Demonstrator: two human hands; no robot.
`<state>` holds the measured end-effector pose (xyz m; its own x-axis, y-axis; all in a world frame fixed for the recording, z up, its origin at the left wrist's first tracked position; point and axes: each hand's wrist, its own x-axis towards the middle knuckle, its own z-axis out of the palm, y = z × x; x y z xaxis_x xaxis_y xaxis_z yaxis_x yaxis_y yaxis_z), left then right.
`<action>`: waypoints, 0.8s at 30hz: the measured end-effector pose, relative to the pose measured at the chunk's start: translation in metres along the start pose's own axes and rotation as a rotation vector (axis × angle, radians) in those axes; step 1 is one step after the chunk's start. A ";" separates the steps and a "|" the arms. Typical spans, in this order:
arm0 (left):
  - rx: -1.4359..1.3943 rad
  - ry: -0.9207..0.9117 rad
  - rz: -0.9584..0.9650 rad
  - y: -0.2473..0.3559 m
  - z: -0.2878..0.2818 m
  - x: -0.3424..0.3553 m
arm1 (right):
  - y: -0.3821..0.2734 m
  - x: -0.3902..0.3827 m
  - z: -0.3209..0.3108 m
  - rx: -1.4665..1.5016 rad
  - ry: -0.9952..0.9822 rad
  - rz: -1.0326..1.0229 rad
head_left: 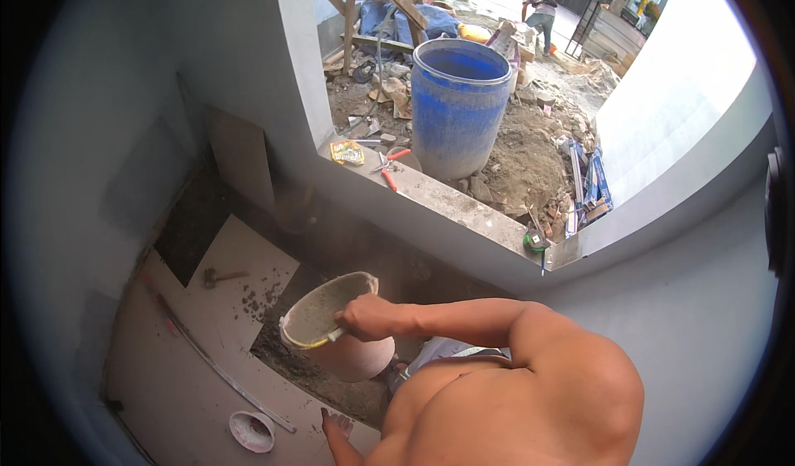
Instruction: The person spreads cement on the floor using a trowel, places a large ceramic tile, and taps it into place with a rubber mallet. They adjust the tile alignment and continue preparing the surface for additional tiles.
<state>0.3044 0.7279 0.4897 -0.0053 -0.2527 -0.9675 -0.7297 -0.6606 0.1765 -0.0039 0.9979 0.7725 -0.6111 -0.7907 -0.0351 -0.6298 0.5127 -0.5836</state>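
Observation:
My right hand (367, 317) grips the yellow handle of a bucket (356, 360) coated in grey residue. The bucket tilts over a patch of loose grey mortar or sand (286, 354) between floor tiles, its mouth toward the left. How much is inside I cannot tell. Low in the view, my left hand (336, 423) is open with fingers spread, next to the edge of the pale floor tiles (190, 367). It holds nothing.
A mallet (224, 277), a long straightedge (219, 367) and a small white bowl (252, 431) lie on the tiles. Red-handled pliers (387, 166) and a tape measure (536, 241) rest on the sill. Outside stand a blue barrel (460, 114) and a bending person (542, 19).

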 end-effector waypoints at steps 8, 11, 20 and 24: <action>0.139 0.200 -0.073 -0.036 0.028 -0.022 | 0.231 -0.224 -0.452 -0.849 1.147 0.467; 0.221 0.133 0.005 -0.023 0.070 -0.058 | 0.250 -0.344 -0.590 -1.449 1.633 0.682; 0.243 -0.094 0.285 0.026 0.171 -0.103 | 0.340 -0.281 -0.316 -0.122 1.026 0.753; 0.244 -0.098 0.279 0.003 0.207 -0.114 | 0.331 -0.231 -0.107 0.237 0.418 0.661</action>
<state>0.1612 0.9012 0.5634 -0.2834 -0.3222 -0.9033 -0.8320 -0.3858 0.3986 -0.1226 1.3863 0.6744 -0.9787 -0.1358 -0.1541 0.0129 0.7083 -0.7057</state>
